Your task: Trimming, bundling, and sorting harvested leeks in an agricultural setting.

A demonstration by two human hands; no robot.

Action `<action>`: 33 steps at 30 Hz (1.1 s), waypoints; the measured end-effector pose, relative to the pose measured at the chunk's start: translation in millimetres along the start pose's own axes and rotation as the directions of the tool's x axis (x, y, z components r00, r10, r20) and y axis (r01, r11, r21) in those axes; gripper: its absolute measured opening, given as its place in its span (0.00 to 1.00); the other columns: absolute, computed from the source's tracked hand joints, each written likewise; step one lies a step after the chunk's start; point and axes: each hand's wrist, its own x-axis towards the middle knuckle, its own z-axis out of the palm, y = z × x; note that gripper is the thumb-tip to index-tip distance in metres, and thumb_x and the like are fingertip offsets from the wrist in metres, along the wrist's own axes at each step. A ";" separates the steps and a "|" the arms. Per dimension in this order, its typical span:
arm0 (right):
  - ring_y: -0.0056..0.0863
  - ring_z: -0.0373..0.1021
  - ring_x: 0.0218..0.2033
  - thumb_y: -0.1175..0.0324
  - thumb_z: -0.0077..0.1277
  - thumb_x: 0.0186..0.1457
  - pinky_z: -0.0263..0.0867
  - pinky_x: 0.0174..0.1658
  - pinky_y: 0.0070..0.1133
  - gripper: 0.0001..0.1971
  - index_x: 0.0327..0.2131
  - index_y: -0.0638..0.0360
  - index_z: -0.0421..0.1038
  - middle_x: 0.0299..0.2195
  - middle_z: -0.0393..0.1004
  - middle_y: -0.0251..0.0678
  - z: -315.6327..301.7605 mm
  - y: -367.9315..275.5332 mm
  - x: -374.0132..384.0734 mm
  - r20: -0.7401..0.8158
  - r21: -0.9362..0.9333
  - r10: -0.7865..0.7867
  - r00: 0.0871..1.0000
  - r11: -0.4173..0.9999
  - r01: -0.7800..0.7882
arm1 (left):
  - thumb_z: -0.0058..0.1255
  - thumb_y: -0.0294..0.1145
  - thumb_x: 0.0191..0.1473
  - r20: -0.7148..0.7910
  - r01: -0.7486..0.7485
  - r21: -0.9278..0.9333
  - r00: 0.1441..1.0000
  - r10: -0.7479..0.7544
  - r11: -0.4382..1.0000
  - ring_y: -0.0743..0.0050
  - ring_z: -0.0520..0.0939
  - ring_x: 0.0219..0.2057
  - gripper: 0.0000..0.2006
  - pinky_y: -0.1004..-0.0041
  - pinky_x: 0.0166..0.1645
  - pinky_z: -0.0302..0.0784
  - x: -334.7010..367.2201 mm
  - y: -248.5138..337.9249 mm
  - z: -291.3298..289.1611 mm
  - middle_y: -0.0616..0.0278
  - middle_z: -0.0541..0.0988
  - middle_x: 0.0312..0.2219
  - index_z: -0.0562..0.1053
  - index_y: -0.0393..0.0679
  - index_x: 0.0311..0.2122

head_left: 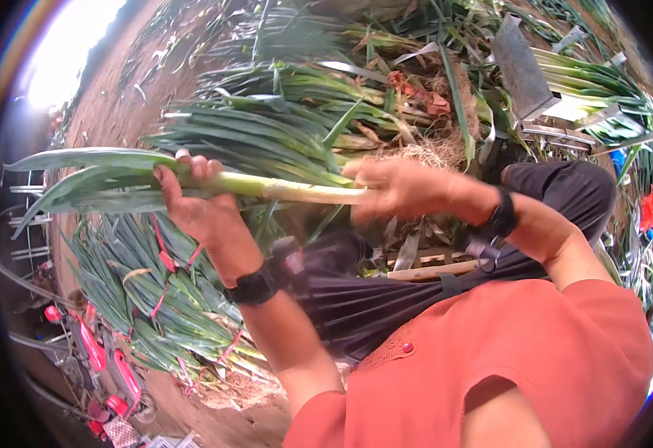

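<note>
A single leek (296, 188) lies level across the front of me, its green leaves spreading to the left and its pale stem pointing right. My left hand (205, 213) is closed around it where the leaves begin. At the pale end, my right hand (420, 190) has its fingers closed about the stem; it is blurred by motion, and the root end is hidden in it. Beyond both hands lies a large heap of leeks (252, 134), with stringy roots (431, 153) showing near my right hand.
Leeks tied with pink-red strips (166, 291) lie at the left. A grey metal sheet piece (521, 67) stands at the far right, beside more leeks (592, 78). A red wheeled vehicle (91, 343) is at the left edge. Bare soil (110, 97) stretches at the far left.
</note>
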 end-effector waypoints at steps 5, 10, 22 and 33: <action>0.43 0.67 0.28 0.58 0.55 0.43 0.65 0.28 0.31 0.17 0.32 0.60 0.65 0.27 0.68 0.41 16.9 -7.4 -18.5 0.058 -0.265 -0.080 0.995 0.960 0.092 | 0.43 0.37 0.54 -0.151 0.221 0.029 0.965 -0.215 0.975 0.78 0.64 0.19 0.10 0.77 0.22 0.62 11.4 -6.5 -15.4 0.62 0.66 0.24 0.61 0.43 0.34; 0.40 0.68 0.21 0.50 0.53 0.43 0.62 0.24 0.26 0.21 0.27 0.61 0.66 0.17 0.67 0.39 6.4 -38.4 -29.6 0.024 -0.069 -0.401 0.916 0.913 0.402 | 0.42 0.35 0.55 -0.171 0.488 -0.090 0.851 -0.496 0.868 0.77 0.64 0.19 0.08 0.77 0.21 0.62 22.5 -30.2 -34.2 0.61 0.67 0.24 0.62 0.42 0.34; 0.33 0.63 0.46 0.56 0.49 0.51 0.66 0.45 0.32 0.27 0.53 0.54 0.57 0.50 0.58 0.40 10.3 38.6 -67.7 0.260 0.961 0.145 0.955 0.060 -0.270 | 0.36 0.34 0.55 -0.223 0.301 0.547 0.952 -0.211 0.781 0.68 0.75 0.30 0.15 0.73 0.32 0.74 -17.4 -83.7 34.1 0.50 0.71 0.42 0.62 0.36 0.46; 0.26 0.66 0.20 0.68 0.50 0.41 0.62 0.24 0.24 0.11 0.29 0.65 0.70 0.21 0.70 0.34 1.1 19.3 -43.7 -0.015 0.808 -0.315 0.949 0.555 0.197 | 0.41 0.38 0.55 -0.047 0.380 0.780 0.828 -0.558 0.498 0.65 0.71 0.28 0.14 0.73 0.32 0.69 -35.1 -135.1 40.0 0.57 0.71 0.26 0.69 0.36 0.28</action>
